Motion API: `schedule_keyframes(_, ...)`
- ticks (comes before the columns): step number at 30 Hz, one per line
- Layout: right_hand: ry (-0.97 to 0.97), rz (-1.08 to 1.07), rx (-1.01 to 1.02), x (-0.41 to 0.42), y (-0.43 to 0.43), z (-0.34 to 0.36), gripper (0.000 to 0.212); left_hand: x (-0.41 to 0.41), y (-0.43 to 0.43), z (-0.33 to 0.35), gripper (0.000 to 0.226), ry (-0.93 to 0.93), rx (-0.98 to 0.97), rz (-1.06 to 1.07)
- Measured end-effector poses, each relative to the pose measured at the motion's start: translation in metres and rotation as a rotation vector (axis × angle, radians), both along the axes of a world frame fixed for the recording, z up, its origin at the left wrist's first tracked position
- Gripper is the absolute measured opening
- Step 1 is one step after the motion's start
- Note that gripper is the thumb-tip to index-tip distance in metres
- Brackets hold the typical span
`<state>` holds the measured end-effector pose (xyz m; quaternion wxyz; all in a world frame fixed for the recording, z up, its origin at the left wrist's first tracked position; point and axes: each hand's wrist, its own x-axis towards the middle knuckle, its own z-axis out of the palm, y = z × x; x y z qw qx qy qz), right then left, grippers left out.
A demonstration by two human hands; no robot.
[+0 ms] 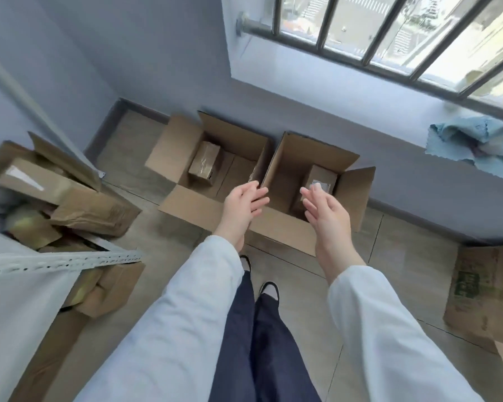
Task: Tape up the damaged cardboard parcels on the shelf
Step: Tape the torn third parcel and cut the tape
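Two open boxes sit on the floor, the left box (169,146) and the right box (285,158), each holding a small parcel; those look finished to me. Her left hand (244,201) and right hand (325,210) hover empty above them, fingers straight, palms facing. Crumpled parcels (93,210) wait on the shelf (70,258), so plenty remains.

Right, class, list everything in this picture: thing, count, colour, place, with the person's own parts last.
Open cartons: two, brown, side by side on the floor.
Small parcels: two, brown, one inside each carton.
Shelf: one, pale grey, left.
Crumpled parcels: several, brown, on that shelf.
Cloth: one, blue, on the windowsill.
Printed carton: one, brown, floor at right.
Left hand: one, open, over the cartons.
Right hand: one, open, over the cartons.
Sleeves: two, white, foreground.
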<state>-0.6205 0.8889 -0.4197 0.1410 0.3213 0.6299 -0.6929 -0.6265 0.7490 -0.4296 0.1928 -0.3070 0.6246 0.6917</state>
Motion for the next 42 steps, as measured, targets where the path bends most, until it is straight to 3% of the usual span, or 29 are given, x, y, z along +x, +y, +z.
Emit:
schedule_keyframes(4,0.025,0.129,-0.005,0.037,-0.033,0.012,0.021,0.046,-0.04,0.019,0.03,0.041,0.004,0.119)
schedule_keyframes(10,0.121,0.263,-0.022,0.088,-0.102,0.052,0.031,0.108,-0.107,0.061,0.024,0.147,0.011,0.265)
schedule_keyframes(14,0.191,0.342,-0.036,0.128,-0.17,0.088,0.018,0.16,-0.163,0.103,0.027,0.253,0.024,0.304)
schedule_keyframes(21,0.284,0.471,-0.12,0.206,-0.284,0.153,0.019,0.254,-0.261,0.176,0.024,0.426,-0.023,0.44)
schedule_keyframes(26,0.38,0.62,-0.213,0.245,-0.362,0.215,0.013,0.303,-0.321,0.226,0.022,0.573,-0.02,0.656)
schedule_keyframes(36,0.501,0.945,-0.561,0.316,-0.502,0.317,0.016,0.407,-0.43,0.337,0.018,0.794,-0.281,0.997)
schedule_keyframes(42,0.498,1.169,-0.68,0.391,-0.592,0.362,0.025,0.502,-0.496,0.376,0.02,0.812,-0.455,1.168)
